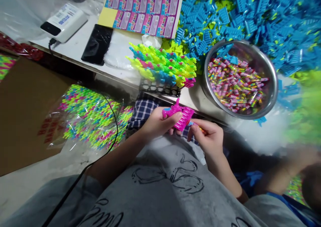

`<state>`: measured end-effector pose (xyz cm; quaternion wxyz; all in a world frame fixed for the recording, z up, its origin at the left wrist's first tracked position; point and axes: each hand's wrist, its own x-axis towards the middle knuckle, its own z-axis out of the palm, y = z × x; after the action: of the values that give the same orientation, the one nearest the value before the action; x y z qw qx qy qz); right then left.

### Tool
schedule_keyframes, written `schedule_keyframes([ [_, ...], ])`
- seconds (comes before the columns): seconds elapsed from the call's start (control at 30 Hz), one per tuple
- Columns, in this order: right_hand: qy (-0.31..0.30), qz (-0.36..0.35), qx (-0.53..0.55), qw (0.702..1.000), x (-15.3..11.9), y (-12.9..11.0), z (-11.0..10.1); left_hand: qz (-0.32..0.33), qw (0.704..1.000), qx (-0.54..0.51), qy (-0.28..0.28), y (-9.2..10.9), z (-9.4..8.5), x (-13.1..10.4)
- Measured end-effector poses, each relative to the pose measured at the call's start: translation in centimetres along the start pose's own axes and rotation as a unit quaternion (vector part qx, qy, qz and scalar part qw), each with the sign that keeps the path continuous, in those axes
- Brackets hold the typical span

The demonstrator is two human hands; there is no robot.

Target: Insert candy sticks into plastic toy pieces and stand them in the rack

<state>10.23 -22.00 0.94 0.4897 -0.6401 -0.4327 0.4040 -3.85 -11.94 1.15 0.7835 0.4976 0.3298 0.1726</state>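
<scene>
Near my lap, my left hand [164, 121] grips a pink plastic toy [185, 118], thumb laid across it. Just right of it, my right hand [207, 135] pinches a small wrapped candy [200, 129] against the toy's right edge. Beyond my hands, a black rack [160, 88] holds many upright yellow, green, blue and pink toys [163, 64]. To its right stands a metal bowl [274, 86] of wrapped candies [235, 84], with a few blue pieces at its far side.
Blue plastic pieces [240, 12] heap at the back right. Sticker sheets [147, 9], a phone [97, 44] and a power bank [64, 22] lie behind. Bagged toys [92, 116] and a carton [27, 113] are at left. Another person's blurred arm [283, 171] is at right.
</scene>
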Motion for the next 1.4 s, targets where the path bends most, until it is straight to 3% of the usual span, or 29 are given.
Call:
schedule_keyframes([
  [0.17,-0.052,0.074,0.034,0.995,0.6,0.1,0.1,-0.028,0.999,0.004,0.017,-0.9,-0.2,0.1],
  [0.47,-0.134,0.126,-0.046,0.982,1.5,-0.6,0.2,-0.083,0.996,0.018,0.017,-2.5,-0.9,0.4],
  [0.6,-0.136,0.184,0.035,0.973,2.2,1.1,1.3,-0.127,0.991,0.009,0.028,-3.5,-1.6,1.3],
  [0.7,-0.154,0.264,0.215,0.928,2.7,2.6,2.1,-0.172,0.984,0.033,-0.009,-4.4,-3.1,1.5],
  [0.83,-0.222,0.347,0.368,0.834,3.0,3.4,2.4,-0.094,0.982,0.126,0.102,-5.5,-5.9,0.6],
  [0.9,-0.253,0.378,0.410,0.791,3.0,3.4,2.3,-0.075,0.977,0.158,0.119,-5.9,-6.7,0.0],
  [0.97,-0.264,0.389,0.437,0.767,3.0,3.5,2.4,-0.085,0.973,0.184,0.106,-6.1,-6.7,-0.5],
  [1.03,-0.252,0.376,0.451,0.769,2.9,3.8,2.9,-0.093,0.971,0.204,0.088,-6.1,-5.8,-0.9],
  [1.13,-0.190,0.335,0.437,0.813,2.6,4.8,4.4,-0.045,0.976,0.193,0.087,-6.1,-3.6,-1.2],
  [1.23,-0.116,0.296,0.413,0.854,2.3,6.1,6.3,0.011,0.977,0.151,0.149,-6.4,-1.5,-1.3],
  [1.4,-0.054,0.264,0.348,0.898,2.5,7.3,9.4,-0.004,0.963,0.073,0.260,-7.8,-0.1,-1.2],
])
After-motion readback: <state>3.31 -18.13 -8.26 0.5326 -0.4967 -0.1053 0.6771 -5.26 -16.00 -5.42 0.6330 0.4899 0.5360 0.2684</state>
